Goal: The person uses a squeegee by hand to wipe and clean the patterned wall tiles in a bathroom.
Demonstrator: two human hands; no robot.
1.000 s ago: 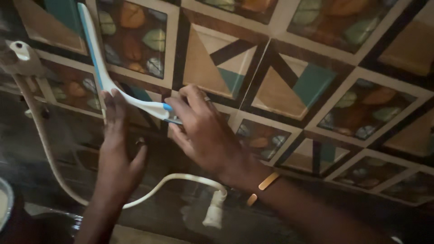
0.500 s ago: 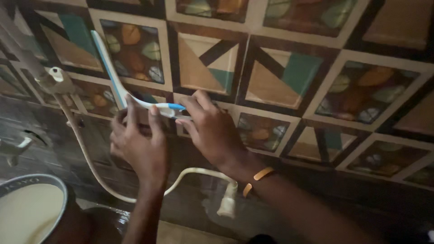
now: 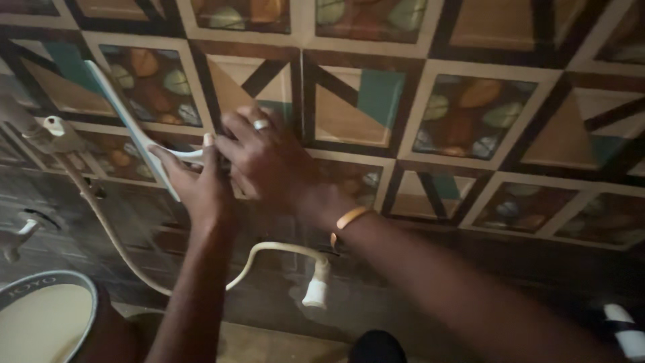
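Patterned wall tiles fill the frame as our left hand grips the white brush handle at left of centre while our right hand closes over its head, scrubbing apparently midway.

glossy ceramic wall tiles, smooth plastic hose

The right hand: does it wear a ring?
Yes, a silver ring shows on a finger of the right hand.
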